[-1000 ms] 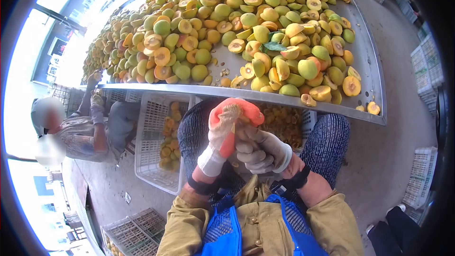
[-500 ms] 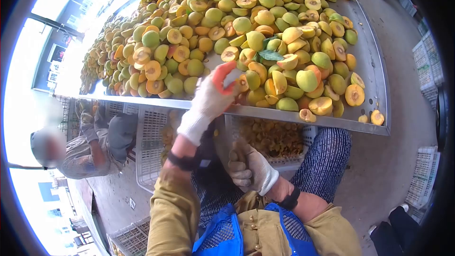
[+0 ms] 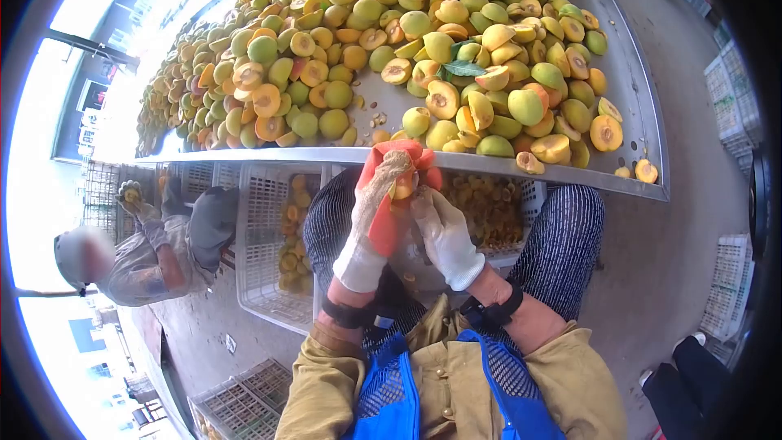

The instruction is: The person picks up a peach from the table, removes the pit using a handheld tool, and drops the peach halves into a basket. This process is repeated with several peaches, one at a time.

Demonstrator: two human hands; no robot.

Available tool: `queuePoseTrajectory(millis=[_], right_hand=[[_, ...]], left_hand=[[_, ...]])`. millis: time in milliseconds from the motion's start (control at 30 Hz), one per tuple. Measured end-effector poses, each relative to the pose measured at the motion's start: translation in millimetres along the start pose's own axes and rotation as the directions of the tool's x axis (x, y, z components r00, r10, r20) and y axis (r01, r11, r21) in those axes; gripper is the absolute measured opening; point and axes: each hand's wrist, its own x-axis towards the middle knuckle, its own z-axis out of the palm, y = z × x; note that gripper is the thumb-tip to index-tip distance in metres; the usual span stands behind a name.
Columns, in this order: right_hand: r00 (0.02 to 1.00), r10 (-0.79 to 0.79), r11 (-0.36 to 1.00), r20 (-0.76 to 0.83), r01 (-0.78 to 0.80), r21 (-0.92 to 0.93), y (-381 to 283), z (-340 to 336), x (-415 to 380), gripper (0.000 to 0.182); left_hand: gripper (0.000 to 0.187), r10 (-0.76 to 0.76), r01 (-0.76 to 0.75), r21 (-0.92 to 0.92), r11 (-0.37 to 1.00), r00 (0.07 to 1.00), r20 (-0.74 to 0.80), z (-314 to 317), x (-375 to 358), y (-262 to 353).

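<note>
Head view: both gloved hands meet just below the near rim of the metal table (image 3: pixel 627 81), over the person's lap. The left hand (image 3: pixel 379 212), in a knitted white glove with an orange rubbery coating on palm and fingertips, is curled tight around a small yellow-orange fruit (image 3: pixel 403 186). The right hand (image 3: pixel 444 232), in a plain white fabric glove, presses against the fruit from 4 o'clock; whether it holds a tool cannot be told. The two hands touch each other, with no gap between them.

The table is a smooth steel sheet with a raised lip, heaped with round green-yellow fruit and cut halves (image 3: pixel 444 100) showing orange flesh and dark pit hollows. Bare steel shows only along the right side and near edge, at 1 to 3 o'clock.

Under the table, a white lattice plastic crate (image 3: pixel 261 261) at 9 o'clock holds halved fruit; a second crate (image 3: pixel 489 212) at 2 o'clock holds darker pieces. Open concrete floor lies at 3 o'clock. Another person (image 3: pixel 163 244) works at 9 o'clock, well apart.
</note>
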Motion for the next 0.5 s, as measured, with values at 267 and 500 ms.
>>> queuePoseTrajectory(millis=[267,500], right_hand=[[0.988,-0.149,0.935,0.041,0.154,-0.320,-12,5,-6,0.028],[0.994,-0.077,0.935,0.072,0.097,-0.341,-1,4,-8,0.028]], left_hand=[[0.037,0.198,-0.198,0.020,0.980,0.964,-0.176,10,-16,-12],[0.050,0.049,-0.060,-0.107,0.992,0.993,-0.105,2,-31,-13]])
